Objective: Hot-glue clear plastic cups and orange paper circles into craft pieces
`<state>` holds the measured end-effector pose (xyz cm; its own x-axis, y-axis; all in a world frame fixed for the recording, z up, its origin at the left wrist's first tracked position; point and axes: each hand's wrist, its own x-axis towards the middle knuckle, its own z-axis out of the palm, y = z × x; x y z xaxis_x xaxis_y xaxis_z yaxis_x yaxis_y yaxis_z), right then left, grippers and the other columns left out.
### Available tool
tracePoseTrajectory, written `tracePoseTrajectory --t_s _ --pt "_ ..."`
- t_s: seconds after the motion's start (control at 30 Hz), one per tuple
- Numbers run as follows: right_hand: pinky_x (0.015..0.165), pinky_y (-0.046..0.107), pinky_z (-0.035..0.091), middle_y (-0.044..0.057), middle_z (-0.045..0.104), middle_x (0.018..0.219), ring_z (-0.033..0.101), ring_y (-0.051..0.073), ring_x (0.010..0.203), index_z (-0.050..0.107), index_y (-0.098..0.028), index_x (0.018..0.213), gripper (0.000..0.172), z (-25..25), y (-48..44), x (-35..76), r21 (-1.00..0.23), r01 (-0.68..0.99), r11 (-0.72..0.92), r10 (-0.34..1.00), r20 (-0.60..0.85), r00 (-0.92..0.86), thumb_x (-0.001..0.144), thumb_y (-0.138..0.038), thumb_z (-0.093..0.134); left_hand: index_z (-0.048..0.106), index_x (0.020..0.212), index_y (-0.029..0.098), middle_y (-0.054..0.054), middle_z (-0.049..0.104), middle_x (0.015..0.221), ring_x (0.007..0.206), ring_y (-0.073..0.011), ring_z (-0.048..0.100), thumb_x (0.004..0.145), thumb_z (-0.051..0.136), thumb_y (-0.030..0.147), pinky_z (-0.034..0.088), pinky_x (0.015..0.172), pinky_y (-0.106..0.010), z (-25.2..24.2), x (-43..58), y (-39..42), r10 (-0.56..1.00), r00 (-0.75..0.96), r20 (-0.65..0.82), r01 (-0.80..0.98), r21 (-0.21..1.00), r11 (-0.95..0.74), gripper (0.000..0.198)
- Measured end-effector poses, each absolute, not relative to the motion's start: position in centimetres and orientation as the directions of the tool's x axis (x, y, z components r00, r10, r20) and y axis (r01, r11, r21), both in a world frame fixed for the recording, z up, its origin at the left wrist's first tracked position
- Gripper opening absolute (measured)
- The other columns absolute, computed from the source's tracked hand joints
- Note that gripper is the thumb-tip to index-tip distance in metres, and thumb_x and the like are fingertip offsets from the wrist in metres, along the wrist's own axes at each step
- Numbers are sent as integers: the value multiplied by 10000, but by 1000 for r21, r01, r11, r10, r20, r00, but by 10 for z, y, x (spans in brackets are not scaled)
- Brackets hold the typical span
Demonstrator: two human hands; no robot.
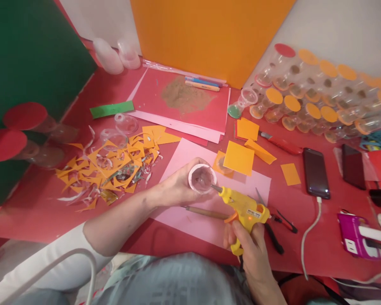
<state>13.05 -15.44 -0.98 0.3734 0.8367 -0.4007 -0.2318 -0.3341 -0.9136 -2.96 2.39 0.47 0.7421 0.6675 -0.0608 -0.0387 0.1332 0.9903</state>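
Observation:
My left hand (178, 184) is wrapped round a small clear plastic cup (202, 178), its round mouth facing up toward me. In my right hand (249, 241) is a yellow hot glue gun (246, 207), a finger at its orange trigger. The gun's metal nozzle is at the cup's right rim; whether it touches I cannot tell. Beneath both hands lies a pink sheet (180, 228). A tool with a wooden handle (206, 212) rests on it, partly behind the glue gun. Just beyond the cup are orange paper squares (239, 158).
Orange paper scraps (114, 165) are heaped at left. Several cup assemblies with orange discs (292, 103) stand at back right; red-topped ones (25, 116) stand at left. A red cutter (282, 143), a phone (316, 173) on a white cable and a purple power strip (355, 235) lie at right.

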Motion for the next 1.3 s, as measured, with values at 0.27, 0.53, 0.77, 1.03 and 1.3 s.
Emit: tracePoseTrajectory --t_s 0.27,0.53,0.77,1.03,1.3 --pt "462 237 501 -13 580 485 592 132 433 590 -202 582 438 -10 -154 132 -927 -178 -329 865 -372 337 909 -466 712 535 925 207 -3 605 897 785 -137 556 713 807 311 493 741 -272 6 -27 23 672 733 -108 -24 983 185 360" --pt "457 249 498 -15 579 488 579 135 429 572 -210 591 449 -12 -155 131 -921 -208 -329 850 -385 359 908 -498 705 553 956 198 -3 605 920 785 -127 568 742 799 286 500 746 -265 5 -28 22 677 733 -64 -63 985 161 337" --pt "464 257 506 -17 580 493 594 145 437 575 -212 601 445 -11 -155 132 -920 -200 -336 849 -388 358 897 -513 716 528 997 199 -18 615 957 850 -146 589 750 780 275 503 797 -287 4 -30 24 649 758 -65 -71 981 181 361" --pt "475 263 516 -12 589 495 592 145 442 571 -214 599 431 -12 -154 130 -925 -190 -329 848 -378 371 899 -486 718 543 1065 201 -35 639 990 896 -174 613 728 778 271 516 827 -313 0 -30 24 652 755 -63 -82 978 190 417" --pt "461 252 490 -16 578 472 544 128 406 565 -213 560 491 -7 -151 129 -919 -204 -336 839 -391 379 877 -553 724 553 1032 193 -47 655 1022 899 -160 632 792 755 267 518 771 -280 3 -32 22 622 781 -60 -47 987 155 322"
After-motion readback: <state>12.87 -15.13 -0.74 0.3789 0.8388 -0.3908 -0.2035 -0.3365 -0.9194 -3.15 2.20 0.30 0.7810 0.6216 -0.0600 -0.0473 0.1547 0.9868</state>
